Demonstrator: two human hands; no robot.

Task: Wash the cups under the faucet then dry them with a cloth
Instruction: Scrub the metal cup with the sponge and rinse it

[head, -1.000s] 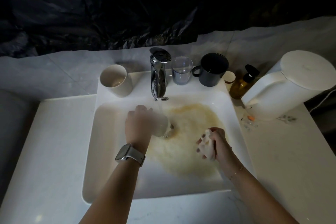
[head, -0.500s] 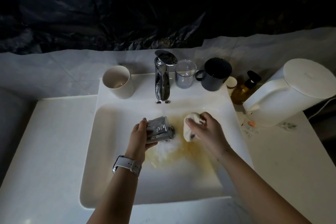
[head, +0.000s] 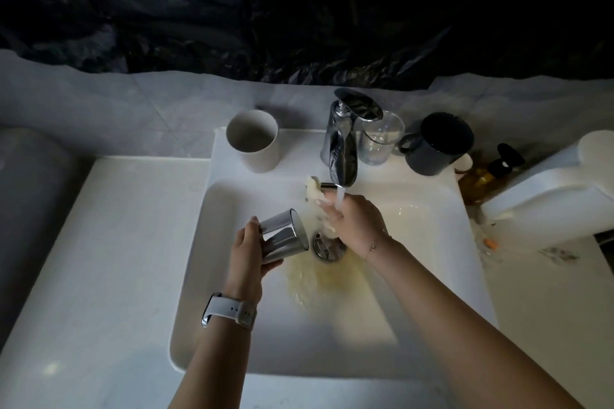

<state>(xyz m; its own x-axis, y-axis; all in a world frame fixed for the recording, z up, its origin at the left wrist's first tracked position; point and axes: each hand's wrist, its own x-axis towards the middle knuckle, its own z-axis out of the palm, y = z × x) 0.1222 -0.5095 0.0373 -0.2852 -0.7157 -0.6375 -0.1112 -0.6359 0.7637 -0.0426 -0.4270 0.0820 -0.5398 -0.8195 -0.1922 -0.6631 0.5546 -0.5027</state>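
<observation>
In the head view, the left hand (head: 247, 252), just left of the frame's centre, grips a shiny metal cup (head: 283, 236) by its base, fingers curled round it. The cup lies tilted on its side over the white sink (head: 232, 325), its mouth turned toward the right. The right hand (head: 357, 226), at the centre, holds a pale soapy sponge (head: 315, 199) with curled fingers; the sponge sits just beside the cup's mouth, and whether it touches the rim I cannot tell. Water runs from the chrome faucet (head: 342, 156) onto the right hand. Below the hands sit the drain (head: 324, 247) and a yellowish foamy puddle (head: 315, 279) on the basin floor.

Along the sink's back ledge, upper centre of the frame, stand a white cup (head: 254, 143) left of the faucet, a clear glass (head: 378, 139) just right of it, and a dark mug (head: 438, 144) farther right. At the right edge are an amber pump bottle (head: 488, 173) and a white kettle (head: 558, 196) on the desk (head: 99, 242). A white watch (head: 229, 310) wraps the left wrist.
</observation>
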